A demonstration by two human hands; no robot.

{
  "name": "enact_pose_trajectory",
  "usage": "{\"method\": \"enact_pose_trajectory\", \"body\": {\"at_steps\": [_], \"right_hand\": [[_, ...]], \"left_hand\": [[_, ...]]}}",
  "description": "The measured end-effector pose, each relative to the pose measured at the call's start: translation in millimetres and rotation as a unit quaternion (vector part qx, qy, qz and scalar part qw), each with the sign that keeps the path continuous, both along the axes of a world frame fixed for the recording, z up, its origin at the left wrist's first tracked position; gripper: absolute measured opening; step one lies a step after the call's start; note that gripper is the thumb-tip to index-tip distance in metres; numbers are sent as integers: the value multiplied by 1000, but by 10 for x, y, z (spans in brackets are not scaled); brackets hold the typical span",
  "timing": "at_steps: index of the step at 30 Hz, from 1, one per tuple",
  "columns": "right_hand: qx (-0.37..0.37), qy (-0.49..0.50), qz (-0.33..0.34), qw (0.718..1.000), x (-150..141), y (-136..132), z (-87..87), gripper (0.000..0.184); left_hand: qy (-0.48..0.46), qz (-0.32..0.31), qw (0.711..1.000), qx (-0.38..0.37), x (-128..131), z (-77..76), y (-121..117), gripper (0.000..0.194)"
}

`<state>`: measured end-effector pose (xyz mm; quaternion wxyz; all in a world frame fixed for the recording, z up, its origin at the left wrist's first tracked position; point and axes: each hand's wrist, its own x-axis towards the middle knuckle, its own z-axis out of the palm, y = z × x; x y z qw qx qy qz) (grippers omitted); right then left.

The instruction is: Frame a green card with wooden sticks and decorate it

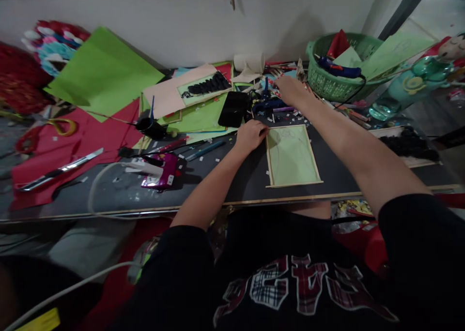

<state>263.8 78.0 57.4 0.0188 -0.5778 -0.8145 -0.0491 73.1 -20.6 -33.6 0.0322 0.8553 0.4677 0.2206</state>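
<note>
A pale green card (291, 157) edged with thin wooden sticks lies flat near the table's front edge, faint pencil lines drawn on it. My left hand (251, 136) rests at its upper left corner, the fingers curled and closed on the edge there. Farther back, my right hand (292, 93) reaches into a heap of small bits, its fingers bent together; what they pinch, if anything, is hidden. Beside it lies a dark blue glue gun (267, 104). A black phone (233, 109) sits behind my left hand.
A green basket (329, 86) holding another glue gun (337, 68) stands back right, beside a teal bottle (403, 86). Leftward are a purple power adapter (160, 171), a black cup (150, 127), a box cutter (63, 169), yellow-handled scissors (63, 126) and red paper (105, 140).
</note>
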Motion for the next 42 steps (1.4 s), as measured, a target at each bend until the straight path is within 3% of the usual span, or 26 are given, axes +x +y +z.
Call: {"method": "enact_pose_trajectory", "body": {"at_steps": [7,11,15,20,24,28,35,39,42], "right_hand": [[-49,-14,81,995,-501,631,39,41],[-132,-66,134,980,-691,738,1,36],[-96,-69,121,986,-769,741,-63,45],[-77,-51,93,991,-827,889,-190,35],[-57,13,89,994,-802,995,-293,38],[-48,34,77,995,-815,964,-346,33],[-79,-69,53,993,-1016,745,-307,37],[-23,-33,61,997,-911,638,-173,48],[-14,28,72,997,-718,488,1,44]], "left_hand": [[1,8,1000,-19,24,46,-39,26],[-12,3,1000,-15,4,47,-47,24],[-24,-9,1000,-12,6,42,-46,25],[-34,-3,999,-20,30,28,-23,23],[-41,-15,999,-17,25,17,-10,23],[-43,-19,999,-20,22,27,-14,26],[-45,-22,998,-31,19,41,-18,24],[-45,-23,998,-24,14,47,-10,22],[-50,-16,999,-13,12,46,-2,23]]}}
